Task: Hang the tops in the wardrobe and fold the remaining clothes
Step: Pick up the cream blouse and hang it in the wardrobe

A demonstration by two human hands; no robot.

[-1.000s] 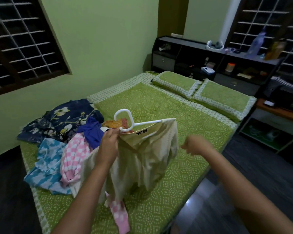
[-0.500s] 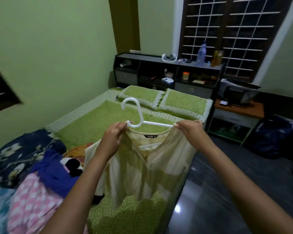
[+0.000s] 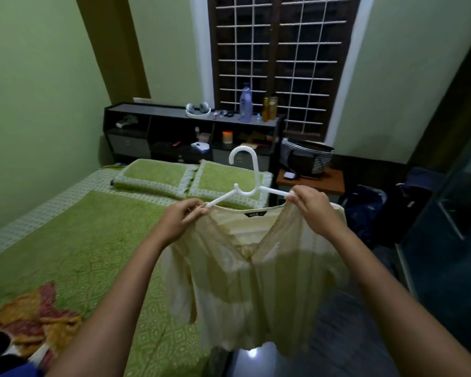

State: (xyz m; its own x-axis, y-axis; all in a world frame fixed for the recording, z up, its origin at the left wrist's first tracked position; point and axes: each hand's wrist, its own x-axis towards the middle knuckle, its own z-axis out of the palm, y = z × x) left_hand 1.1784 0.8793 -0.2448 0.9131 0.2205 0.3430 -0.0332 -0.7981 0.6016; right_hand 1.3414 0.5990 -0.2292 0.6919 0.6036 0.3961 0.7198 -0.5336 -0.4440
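The left hand [image 3: 184,219] pinches the cream top's shoulder seam against the left arm of the white plastic hanger [image 3: 245,183], fingers curled tight round cloth and plastic together. The right hand [image 3: 309,205] does the same at the other shoulder, thumb and fingers closed over the neckline edge and the hanger's right arm. Between them the sheer cream V-neck top [image 3: 250,273] hangs spread flat and facing the person, label at twelve o'clock under the hook, hem falling toward six o'clock past the edge of the green patterned bed [image 3: 87,254].

A second ago only the left hand held the bunched garment low over the bed, with the right hand free; half a second ago both hands had closed on the shoulders. Since then the top has been lifted clear and squared up. That suggests the hangering step is nearly done and the carry to the wardrobe comes next; no wardrobe is clearly in view.

At eight o'clock an orange and red printed garment [image 3: 36,319] lies crumpled on the bed, not yet sorted.
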